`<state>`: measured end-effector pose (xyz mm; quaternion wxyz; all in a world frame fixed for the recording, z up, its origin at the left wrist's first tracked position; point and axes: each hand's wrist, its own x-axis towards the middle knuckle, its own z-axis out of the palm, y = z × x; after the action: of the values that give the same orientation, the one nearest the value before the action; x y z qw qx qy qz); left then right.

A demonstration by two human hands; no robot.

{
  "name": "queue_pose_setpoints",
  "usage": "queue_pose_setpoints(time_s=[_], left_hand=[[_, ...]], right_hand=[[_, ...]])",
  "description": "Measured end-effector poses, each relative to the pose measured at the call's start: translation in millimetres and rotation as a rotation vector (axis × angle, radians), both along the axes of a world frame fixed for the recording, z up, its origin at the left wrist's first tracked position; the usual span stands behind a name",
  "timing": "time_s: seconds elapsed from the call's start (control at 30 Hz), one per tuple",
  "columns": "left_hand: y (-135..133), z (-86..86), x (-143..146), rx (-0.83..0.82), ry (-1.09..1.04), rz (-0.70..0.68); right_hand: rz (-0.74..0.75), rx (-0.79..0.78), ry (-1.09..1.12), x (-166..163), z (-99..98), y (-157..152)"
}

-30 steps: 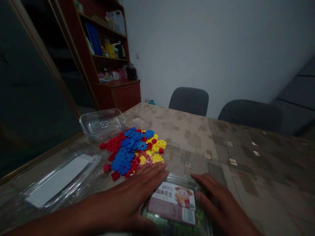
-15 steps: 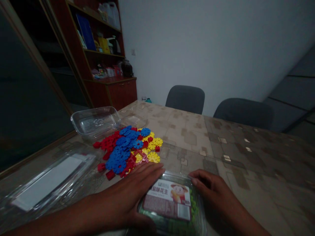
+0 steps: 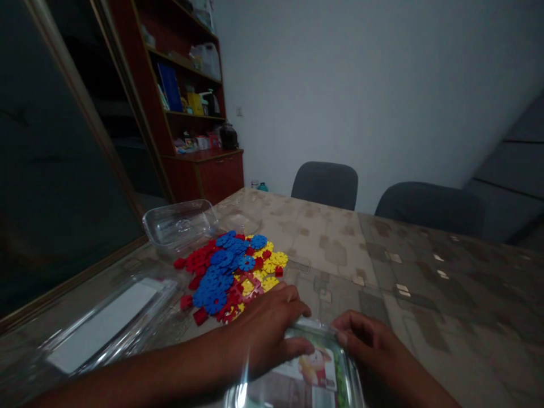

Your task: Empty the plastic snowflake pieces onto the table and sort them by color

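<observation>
A clear plastic box (image 3: 297, 371) with a printed label and green pieces inside lies at the near table edge. My left hand (image 3: 266, 331) is curled over its left side and far rim, fingers gripping the lid. At the box's far right corner, my right hand (image 3: 368, 340) grips the rim with bent fingers. Just beyond my left hand lies a pile of red, blue and yellow snowflake-shaped toy pieces (image 3: 229, 269).
An empty clear tray (image 3: 178, 226) stands behind the pile. A clear lid with a white label (image 3: 106, 320) lies at the left. Two grey chairs (image 3: 325, 184) stand at the table's far side. A wooden shelf unit (image 3: 191, 113) fills the back left.
My left hand went from lying flat beside the box to curling over its rim. My right hand's fingers bent onto the far corner. The lid appears tilted up now.
</observation>
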<state>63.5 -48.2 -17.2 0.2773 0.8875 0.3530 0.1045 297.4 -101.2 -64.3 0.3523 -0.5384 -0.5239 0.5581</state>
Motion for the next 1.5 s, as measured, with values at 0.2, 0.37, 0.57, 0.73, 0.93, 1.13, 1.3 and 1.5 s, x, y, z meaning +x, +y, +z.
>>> queue_pose_setpoints(time_s=[0.2, 0.37, 0.57, 0.73, 0.93, 1.13, 1.3, 1.5], left_hand=[[5, -15.3, 0, -0.063, -0.072, 0.009], [6, -16.2, 1, -0.075, -0.087, 0.041], [3, -13.5, 2, -0.043, -0.093, 0.057], [4, -18.7, 2, -0.002, -0.107, 0.057], [5, -15.6, 5, -0.05, -0.105, 0.087], [4, -16.9, 8, -0.056, -0.072, 0.07], [3, -20.4, 9, 0.003, -0.077, 0.063], [0, -11.7, 12, -0.011, -0.004, 0.07]], right_hand=[[-0.048, 0.008, -0.043, -3, -3.3, 1], [-0.11, 0.185, -0.22, -12, 11.4, -4], [-0.096, 0.364, -0.41, -14, 15.5, -7], [-0.109, 0.434, -0.472, -15, 14.0, -9], [0.0, 0.463, -0.549, -13, 16.9, -12], [0.05, 0.187, -0.344, -11, 25.2, -7], [0.103, 0.119, -0.402, -6, 30.8, -7], [0.068, 0.21, -0.528, -9, 36.1, -11]])
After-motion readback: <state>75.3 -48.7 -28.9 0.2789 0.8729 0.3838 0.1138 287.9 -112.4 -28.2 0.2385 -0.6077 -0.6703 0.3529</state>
